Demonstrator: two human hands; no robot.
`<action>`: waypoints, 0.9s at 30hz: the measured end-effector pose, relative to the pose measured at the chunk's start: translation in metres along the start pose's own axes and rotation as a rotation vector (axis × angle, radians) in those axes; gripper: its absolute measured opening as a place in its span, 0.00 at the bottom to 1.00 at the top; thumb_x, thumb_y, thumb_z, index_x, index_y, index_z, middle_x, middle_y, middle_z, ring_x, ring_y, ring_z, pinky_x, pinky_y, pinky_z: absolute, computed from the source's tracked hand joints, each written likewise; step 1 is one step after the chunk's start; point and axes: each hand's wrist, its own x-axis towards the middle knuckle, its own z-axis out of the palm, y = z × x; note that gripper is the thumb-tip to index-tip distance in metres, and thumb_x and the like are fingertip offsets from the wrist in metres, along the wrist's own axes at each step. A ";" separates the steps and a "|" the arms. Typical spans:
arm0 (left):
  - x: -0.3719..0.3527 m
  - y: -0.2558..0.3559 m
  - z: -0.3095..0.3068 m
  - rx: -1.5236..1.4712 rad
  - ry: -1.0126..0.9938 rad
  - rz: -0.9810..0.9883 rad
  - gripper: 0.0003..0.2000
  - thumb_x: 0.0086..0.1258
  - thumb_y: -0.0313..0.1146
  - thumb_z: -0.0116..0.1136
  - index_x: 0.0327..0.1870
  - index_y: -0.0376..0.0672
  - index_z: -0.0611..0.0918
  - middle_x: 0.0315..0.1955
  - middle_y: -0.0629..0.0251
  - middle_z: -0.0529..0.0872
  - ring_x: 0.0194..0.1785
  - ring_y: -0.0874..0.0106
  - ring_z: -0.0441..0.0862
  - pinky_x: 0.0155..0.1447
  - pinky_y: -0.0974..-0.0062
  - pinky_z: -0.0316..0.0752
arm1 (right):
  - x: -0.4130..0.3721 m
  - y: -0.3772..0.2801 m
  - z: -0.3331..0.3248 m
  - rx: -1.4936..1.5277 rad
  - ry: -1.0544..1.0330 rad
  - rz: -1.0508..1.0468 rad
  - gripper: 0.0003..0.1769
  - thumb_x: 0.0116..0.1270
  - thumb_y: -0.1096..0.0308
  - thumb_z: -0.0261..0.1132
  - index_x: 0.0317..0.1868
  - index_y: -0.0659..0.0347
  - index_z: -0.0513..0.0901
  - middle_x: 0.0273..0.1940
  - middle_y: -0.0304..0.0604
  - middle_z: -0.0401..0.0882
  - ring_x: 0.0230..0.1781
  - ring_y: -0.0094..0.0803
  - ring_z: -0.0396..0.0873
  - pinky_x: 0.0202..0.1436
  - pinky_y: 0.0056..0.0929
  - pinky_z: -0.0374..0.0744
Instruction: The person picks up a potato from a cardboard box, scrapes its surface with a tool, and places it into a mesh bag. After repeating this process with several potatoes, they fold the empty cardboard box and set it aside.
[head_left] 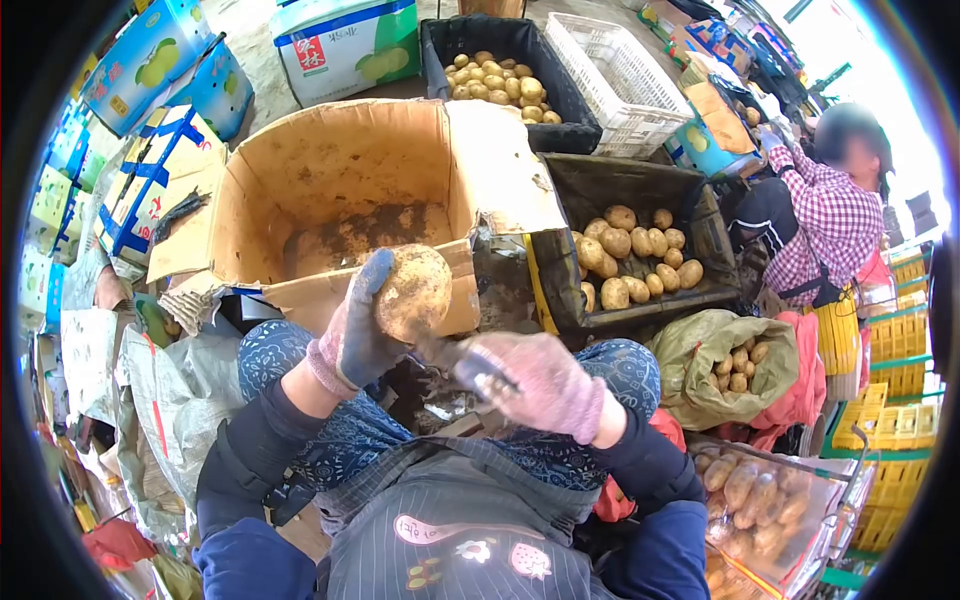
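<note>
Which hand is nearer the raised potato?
Left. The left hand grips the potato; the right hand is below and right of it, holding a small tool.

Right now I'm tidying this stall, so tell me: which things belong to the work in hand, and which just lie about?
In hand: left hand, potato, right hand, small tool.
Lying about: white crate, fruit cartons, yellow crates, cardboard box.
</note>
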 end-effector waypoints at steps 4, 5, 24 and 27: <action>0.002 -0.002 0.013 -0.076 0.127 -0.049 0.29 0.73 0.60 0.48 0.60 0.43 0.76 0.50 0.55 0.84 0.48 0.63 0.85 0.47 0.70 0.82 | 0.009 0.000 -0.009 -0.074 0.161 0.110 0.07 0.68 0.65 0.61 0.40 0.60 0.77 0.30 0.49 0.79 0.31 0.49 0.81 0.34 0.42 0.79; 0.003 -0.002 0.006 -0.036 0.084 -0.061 0.30 0.73 0.61 0.47 0.59 0.43 0.76 0.48 0.53 0.84 0.46 0.63 0.85 0.42 0.72 0.83 | 0.008 0.002 -0.004 -0.056 0.100 0.073 0.08 0.67 0.65 0.61 0.41 0.60 0.78 0.31 0.50 0.79 0.31 0.49 0.81 0.34 0.41 0.78; 0.009 0.001 0.010 -0.140 0.038 -0.175 0.31 0.72 0.62 0.48 0.59 0.40 0.75 0.46 0.41 0.83 0.38 0.61 0.87 0.25 0.79 0.81 | -0.008 -0.002 0.006 -0.016 -0.186 0.048 0.12 0.70 0.61 0.59 0.47 0.60 0.76 0.34 0.51 0.80 0.36 0.49 0.82 0.38 0.43 0.79; 0.007 0.002 0.007 -0.260 -0.055 -0.243 0.32 0.71 0.63 0.48 0.61 0.41 0.75 0.47 0.43 0.83 0.40 0.59 0.87 0.27 0.76 0.82 | -0.010 0.002 -0.010 0.212 0.073 0.024 0.12 0.71 0.61 0.61 0.45 0.62 0.80 0.33 0.52 0.81 0.34 0.50 0.81 0.36 0.40 0.78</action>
